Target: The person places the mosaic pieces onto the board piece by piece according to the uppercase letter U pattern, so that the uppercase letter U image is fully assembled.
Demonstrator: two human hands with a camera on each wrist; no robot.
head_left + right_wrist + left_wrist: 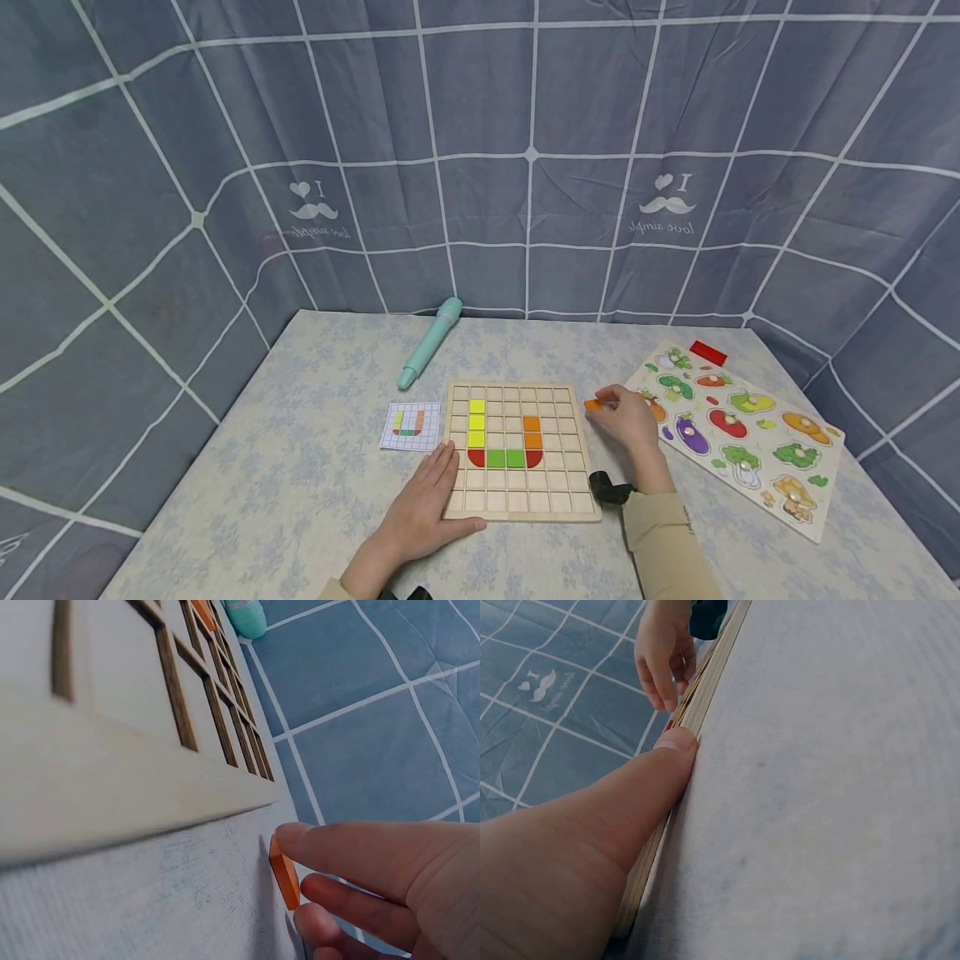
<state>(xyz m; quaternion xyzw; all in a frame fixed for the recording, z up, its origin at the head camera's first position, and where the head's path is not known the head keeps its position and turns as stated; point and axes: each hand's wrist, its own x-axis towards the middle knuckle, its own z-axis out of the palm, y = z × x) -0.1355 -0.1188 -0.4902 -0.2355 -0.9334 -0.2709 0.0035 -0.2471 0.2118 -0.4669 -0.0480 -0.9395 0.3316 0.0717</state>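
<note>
A wooden grid board (pixel 525 505) lies flat in the head view. On it, yellow squares (pixel 477 422), green squares (pixel 506 458), red rounded corner pieces (pixel 476 457) and orange squares (pixel 532 432) form a U shape. My left hand (pixel 426 508) rests on the board's lower left edge, fingers straight and thumb spread along the near side. Just off the board's right edge, my right hand (pixel 628 422) pinches a small orange square tile (pixel 283 874) between thumb and fingers. The right wrist view shows this tile tilted on edge, close over the tabletop beside the board's rim.
A printed card (pixel 409 426) with a coloured U pattern lies left of the board. Behind stands a lying teal pen-shaped stick (pixel 430 343). To the right is a vegetable puzzle board (pixel 750 435), with a red block (pixel 708 353) by its far edge. Blue checked cloth (pixel 480 200) hangs behind the table.
</note>
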